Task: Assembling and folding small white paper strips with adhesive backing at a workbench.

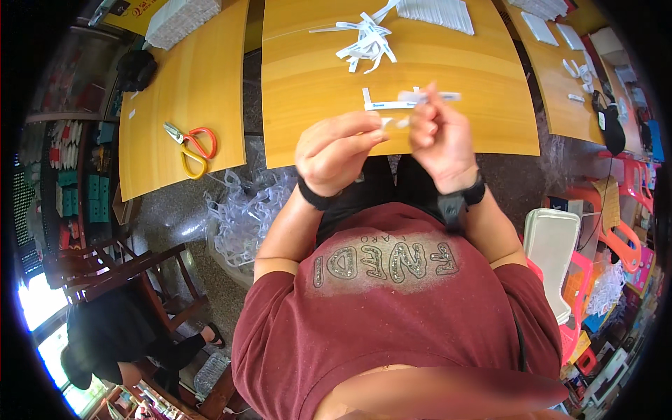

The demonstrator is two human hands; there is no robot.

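My left hand (337,152) is closed in a pinch above the table's near edge, with a small white piece (386,122) at its fingertips. Beside it, my right hand (444,143) is raised, its fingers smeared by motion and closed on a white paper strip (449,96). A second small white bit shows by the right fingers; whether they hold it is unclear. Just beyond both hands, a white printed strip (389,106) lies on the wooden table (315,84). Farther off is a loose heap of white strips (368,43).
A neat stack of white strips (437,15) stands at the table's far edge. On the left table lie scissors (187,145) with red and yellow handles. Clear plastic scrap (241,217) covers floor at left. A person (115,332) bends low at lower left. Pink stools (633,182) stand right.
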